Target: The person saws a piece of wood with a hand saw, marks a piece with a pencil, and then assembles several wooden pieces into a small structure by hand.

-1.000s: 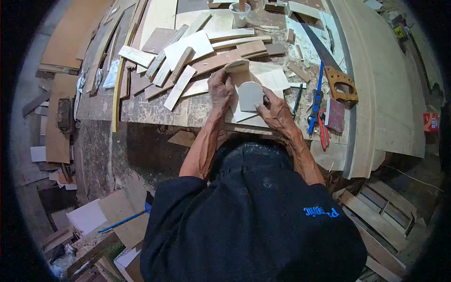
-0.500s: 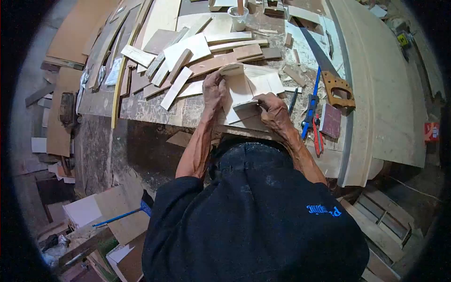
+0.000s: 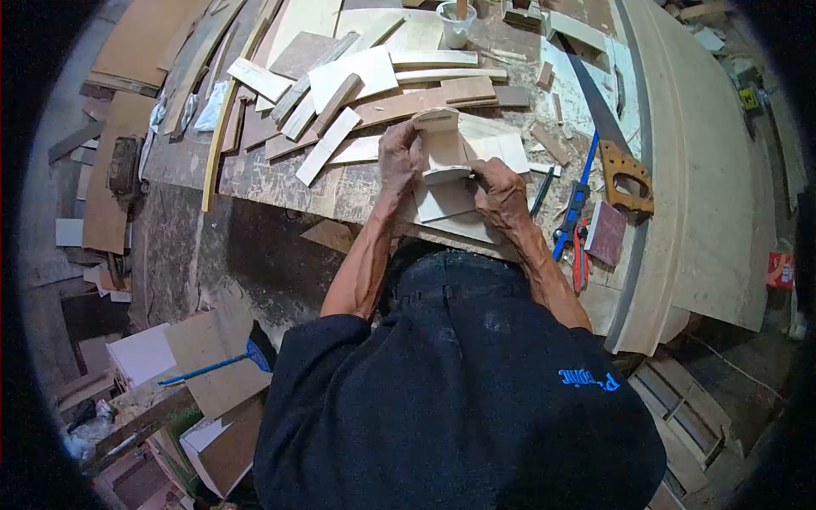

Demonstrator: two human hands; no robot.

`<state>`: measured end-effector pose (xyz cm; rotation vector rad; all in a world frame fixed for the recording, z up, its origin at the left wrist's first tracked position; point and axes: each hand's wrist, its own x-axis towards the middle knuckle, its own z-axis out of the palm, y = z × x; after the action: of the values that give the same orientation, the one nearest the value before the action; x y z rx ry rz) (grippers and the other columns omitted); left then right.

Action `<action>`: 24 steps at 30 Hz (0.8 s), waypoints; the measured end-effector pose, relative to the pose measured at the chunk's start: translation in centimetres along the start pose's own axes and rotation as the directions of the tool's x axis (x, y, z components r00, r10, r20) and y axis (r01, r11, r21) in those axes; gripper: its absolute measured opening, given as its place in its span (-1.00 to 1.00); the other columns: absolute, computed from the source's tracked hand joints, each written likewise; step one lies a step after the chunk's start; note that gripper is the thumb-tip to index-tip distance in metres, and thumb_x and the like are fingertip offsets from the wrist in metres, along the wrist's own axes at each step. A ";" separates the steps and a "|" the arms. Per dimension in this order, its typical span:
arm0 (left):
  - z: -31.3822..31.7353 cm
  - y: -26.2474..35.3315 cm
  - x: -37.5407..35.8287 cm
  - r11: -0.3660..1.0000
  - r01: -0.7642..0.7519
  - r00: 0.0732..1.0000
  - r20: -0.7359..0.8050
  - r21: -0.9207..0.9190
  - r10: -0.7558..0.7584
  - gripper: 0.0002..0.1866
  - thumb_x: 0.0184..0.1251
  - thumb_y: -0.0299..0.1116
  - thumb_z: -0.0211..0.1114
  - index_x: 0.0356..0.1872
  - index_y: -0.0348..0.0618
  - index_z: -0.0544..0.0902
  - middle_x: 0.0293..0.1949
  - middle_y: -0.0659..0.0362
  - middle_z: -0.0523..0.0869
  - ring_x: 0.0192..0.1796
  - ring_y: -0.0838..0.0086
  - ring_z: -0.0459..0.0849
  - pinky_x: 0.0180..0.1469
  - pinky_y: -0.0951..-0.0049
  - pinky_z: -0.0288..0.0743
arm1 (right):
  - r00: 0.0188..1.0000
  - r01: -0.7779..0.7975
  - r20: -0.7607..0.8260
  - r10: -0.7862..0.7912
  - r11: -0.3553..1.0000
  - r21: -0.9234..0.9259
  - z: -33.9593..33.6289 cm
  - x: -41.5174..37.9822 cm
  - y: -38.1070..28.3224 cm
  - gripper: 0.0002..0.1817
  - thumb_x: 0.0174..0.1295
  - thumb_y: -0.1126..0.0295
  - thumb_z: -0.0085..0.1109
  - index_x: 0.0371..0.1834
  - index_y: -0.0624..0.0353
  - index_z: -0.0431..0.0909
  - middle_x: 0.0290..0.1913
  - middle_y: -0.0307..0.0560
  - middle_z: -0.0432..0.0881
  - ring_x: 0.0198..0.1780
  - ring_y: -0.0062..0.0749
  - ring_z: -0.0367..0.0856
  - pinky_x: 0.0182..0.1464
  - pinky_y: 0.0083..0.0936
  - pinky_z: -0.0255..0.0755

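- Left hand (image 3: 399,157): closed, gripping the left edge of the wooden assembly (image 3: 442,149) by its far end piece (image 3: 435,120); the grip appears to steady the work.
- Right hand (image 3: 500,191): closed, fingers pinching the right end of the near end piece (image 3: 446,175), presumably to set its angle against the panel. Whether the parts are joined cannot be told.
- Wooden assembly (landmark): between the hands, above the near edge of the surface (image 3: 280,183). Its long axis runs from the person outward, roughly square to that edge; the far end points toward the cup (image 3: 456,32).
- Right of the assembly: a dark pencil-like tool (image 3: 542,194), then a blue tool (image 3: 576,200), red-handled tool (image 3: 580,255), maroon block (image 3: 605,233) and handsaw (image 3: 627,180), probably laid there for easy reach.
- Left of and beyond the assembly: wood strips (image 3: 329,149), overlapping in a loose pile, seemingly kept aside as stock or offcuts.
- Well beyond the assembly: the cup, upright, with a stick (image 3: 461,9) standing in it.
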<state>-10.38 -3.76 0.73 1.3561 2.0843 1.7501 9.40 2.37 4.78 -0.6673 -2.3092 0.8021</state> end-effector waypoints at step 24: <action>-0.5 -0.2 0.6 0.997 -0.029 0.999 0.040 0.074 0.026 -0.70 0.10 -0.58 0.23 -0.09 -0.22 0.68 -0.23 0.00 0.74 -0.16 0.09 0.69 -0.05 0.23 0.54 | 1.000 0.005 0.021 -0.007 0.997 0.081 -0.1 1.3 0.7 -0.65 -0.07 0.64 0.03 -0.17 0.25 0.64 -0.24 0.04 0.69 -0.16 -0.06 0.63 -0.08 -0.28 0.55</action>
<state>-11.08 -3.74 1.01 1.4329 2.1403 1.6580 8.72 3.68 4.82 -0.6182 -2.2838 0.8989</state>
